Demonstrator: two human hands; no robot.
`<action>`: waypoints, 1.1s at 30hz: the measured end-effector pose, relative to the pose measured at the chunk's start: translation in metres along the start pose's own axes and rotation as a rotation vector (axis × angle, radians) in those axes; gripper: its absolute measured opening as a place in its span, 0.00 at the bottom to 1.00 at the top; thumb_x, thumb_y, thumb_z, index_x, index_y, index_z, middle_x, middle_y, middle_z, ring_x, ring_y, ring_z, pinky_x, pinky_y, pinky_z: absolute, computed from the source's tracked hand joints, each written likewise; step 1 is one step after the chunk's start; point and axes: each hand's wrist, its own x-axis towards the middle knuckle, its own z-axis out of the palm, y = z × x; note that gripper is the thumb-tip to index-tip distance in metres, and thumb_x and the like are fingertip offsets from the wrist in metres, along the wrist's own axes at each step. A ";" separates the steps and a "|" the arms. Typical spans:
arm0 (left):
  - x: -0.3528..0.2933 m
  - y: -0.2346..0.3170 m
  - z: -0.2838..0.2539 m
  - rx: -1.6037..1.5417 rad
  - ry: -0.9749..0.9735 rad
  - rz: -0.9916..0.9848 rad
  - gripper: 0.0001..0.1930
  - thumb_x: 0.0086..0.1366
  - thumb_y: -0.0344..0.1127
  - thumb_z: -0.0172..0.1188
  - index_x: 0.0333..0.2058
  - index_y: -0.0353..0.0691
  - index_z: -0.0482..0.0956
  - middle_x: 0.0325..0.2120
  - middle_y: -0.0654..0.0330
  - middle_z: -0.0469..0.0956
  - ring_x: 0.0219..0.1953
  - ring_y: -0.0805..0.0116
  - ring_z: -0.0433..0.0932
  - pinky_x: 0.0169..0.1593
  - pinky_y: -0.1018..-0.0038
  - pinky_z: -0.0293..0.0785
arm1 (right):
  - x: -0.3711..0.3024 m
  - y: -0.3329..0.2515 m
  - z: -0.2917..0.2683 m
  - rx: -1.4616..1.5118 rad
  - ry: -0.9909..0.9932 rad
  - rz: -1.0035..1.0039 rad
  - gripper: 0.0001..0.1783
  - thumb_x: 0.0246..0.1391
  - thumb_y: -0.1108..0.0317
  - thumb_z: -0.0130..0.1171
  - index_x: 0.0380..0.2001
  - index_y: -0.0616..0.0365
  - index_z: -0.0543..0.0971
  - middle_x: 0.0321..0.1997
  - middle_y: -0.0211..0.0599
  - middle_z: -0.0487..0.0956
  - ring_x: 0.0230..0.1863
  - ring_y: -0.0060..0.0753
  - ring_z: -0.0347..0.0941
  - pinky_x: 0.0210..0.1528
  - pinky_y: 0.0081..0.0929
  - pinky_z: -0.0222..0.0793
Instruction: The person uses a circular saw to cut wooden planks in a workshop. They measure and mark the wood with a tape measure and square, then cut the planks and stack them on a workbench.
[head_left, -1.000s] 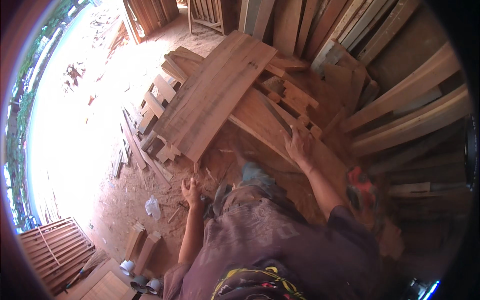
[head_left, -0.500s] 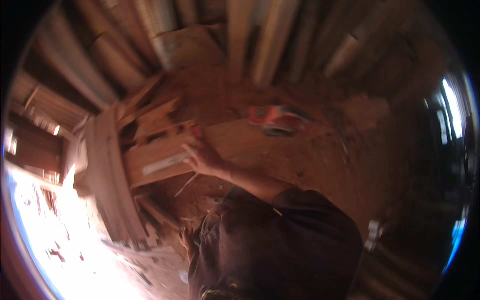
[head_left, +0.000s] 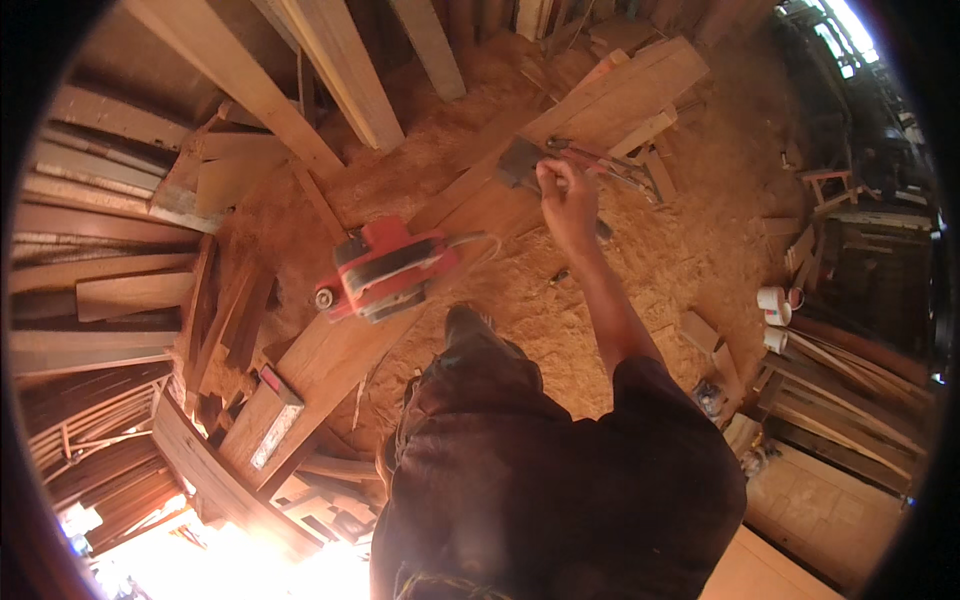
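Observation:
My right hand reaches over the far right part of a long wooden plank, its fingers curled together at the edge of a dark, flat, squarish piece. Just beyond the fingers lies a slim tool with red on it; its exact kind is unclear. A red and black handheld power tool rests on the middle of the plank, a loop of cord beside it. Toward the plank's near left end sits a wooden block with a pale strip and a small red part. My left hand is out of view.
Sawdust covers the floor around the plank. Upright boards lean at the far side, and stacked timber lines the left. White containers and more wood stand at the right. Strong light glares at the lower left.
My view has swung round. My right hand has left the area by the block with the pale strip and moved along the plank, past the power tool, to the dark flat piece.

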 end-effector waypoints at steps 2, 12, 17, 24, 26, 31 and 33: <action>-0.007 0.000 0.028 0.054 -0.069 -0.031 0.31 0.72 0.38 0.66 0.68 0.35 0.68 0.53 0.53 0.82 0.53 0.57 0.83 0.53 0.68 0.81 | -0.001 0.015 0.002 -0.003 -0.060 0.008 0.14 0.67 0.58 0.65 0.45 0.58 0.86 0.45 0.42 0.87 0.45 0.41 0.85 0.49 0.35 0.79; 0.004 -0.012 0.094 0.031 -0.445 -0.063 0.29 0.72 0.40 0.66 0.66 0.31 0.72 0.54 0.53 0.84 0.56 0.54 0.83 0.59 0.66 0.79 | -0.056 0.050 -0.011 0.349 -0.319 0.290 0.20 0.69 0.56 0.64 0.50 0.64 0.83 0.44 0.35 0.86 0.44 0.27 0.83 0.47 0.27 0.78; -0.005 -0.026 0.082 -0.055 -0.252 -0.169 0.26 0.73 0.41 0.64 0.63 0.30 0.76 0.54 0.51 0.84 0.59 0.54 0.81 0.62 0.65 0.77 | -0.059 0.085 -0.041 0.219 -0.232 0.321 0.19 0.68 0.58 0.66 0.47 0.66 0.84 0.40 0.35 0.86 0.37 0.26 0.83 0.43 0.25 0.77; 0.048 -0.101 0.034 0.602 -0.447 0.058 0.18 0.73 0.37 0.63 0.58 0.39 0.83 0.53 0.50 0.84 0.56 0.60 0.83 0.58 0.70 0.79 | -0.147 0.157 -0.119 -0.011 -0.066 0.561 0.16 0.67 0.58 0.63 0.43 0.62 0.86 0.32 0.35 0.85 0.33 0.25 0.80 0.39 0.29 0.76; -0.001 -0.053 0.050 0.290 -0.316 -0.167 0.19 0.73 0.37 0.63 0.59 0.39 0.80 0.53 0.51 0.84 0.55 0.59 0.83 0.54 0.68 0.80 | -0.215 0.190 -0.132 -0.196 -0.212 0.544 0.16 0.68 0.58 0.61 0.42 0.59 0.87 0.33 0.35 0.86 0.33 0.24 0.81 0.36 0.28 0.76; -0.004 -0.032 0.026 0.026 -0.337 0.018 0.21 0.73 0.37 0.63 0.61 0.37 0.76 0.51 0.55 0.84 0.49 0.61 0.85 0.46 0.69 0.82 | -0.310 0.123 -0.105 -0.106 -0.527 0.667 0.14 0.66 0.61 0.63 0.44 0.61 0.87 0.36 0.34 0.88 0.37 0.26 0.84 0.39 0.28 0.78; -0.010 -0.022 0.027 -0.035 -0.316 0.077 0.20 0.73 0.36 0.63 0.60 0.36 0.77 0.49 0.56 0.84 0.47 0.64 0.85 0.44 0.71 0.81 | -0.318 0.111 -0.087 -0.098 -0.580 0.403 0.15 0.66 0.61 0.63 0.44 0.62 0.87 0.37 0.35 0.88 0.37 0.27 0.84 0.40 0.27 0.78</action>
